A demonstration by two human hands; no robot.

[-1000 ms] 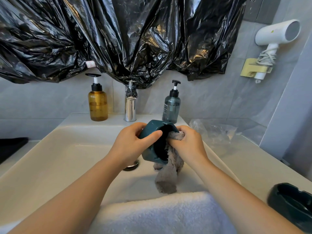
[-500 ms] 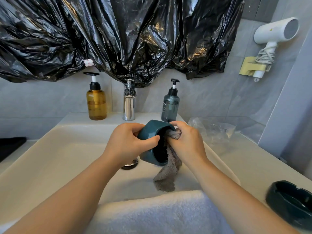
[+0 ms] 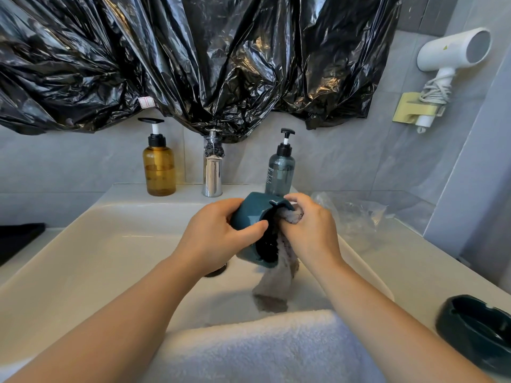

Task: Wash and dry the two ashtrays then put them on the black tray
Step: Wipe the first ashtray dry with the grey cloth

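Observation:
My left hand [image 3: 218, 236] grips a teal ashtray [image 3: 253, 212] tipped on its side above the white sink [image 3: 110, 244], with its hollow facing right. My right hand [image 3: 312, 230] holds a grey cloth [image 3: 276, 283] bunched against the ashtray's rim and hollow; the cloth's loose end hangs down into the basin. A second dark ashtray [image 3: 475, 327] sits upright on the counter at the lower right. A black edge at the far left [image 3: 19, 239] may be the black tray; I cannot tell for sure.
A white towel [image 3: 262, 349] lies over the sink's front edge. Behind the basin stand an amber pump bottle [image 3: 159, 167], a chrome tap [image 3: 212, 172] and a grey pump bottle [image 3: 280, 170]. Black plastic sheeting [image 3: 193, 59] covers the wall; a hair dryer [image 3: 453, 51] hangs on the right. Clear plastic wrap [image 3: 356, 214] lies on the counter.
My hands have turned the ashtray a little, and my right hand has shifted the cloth up toward the top rim. The view has drifted slightly.

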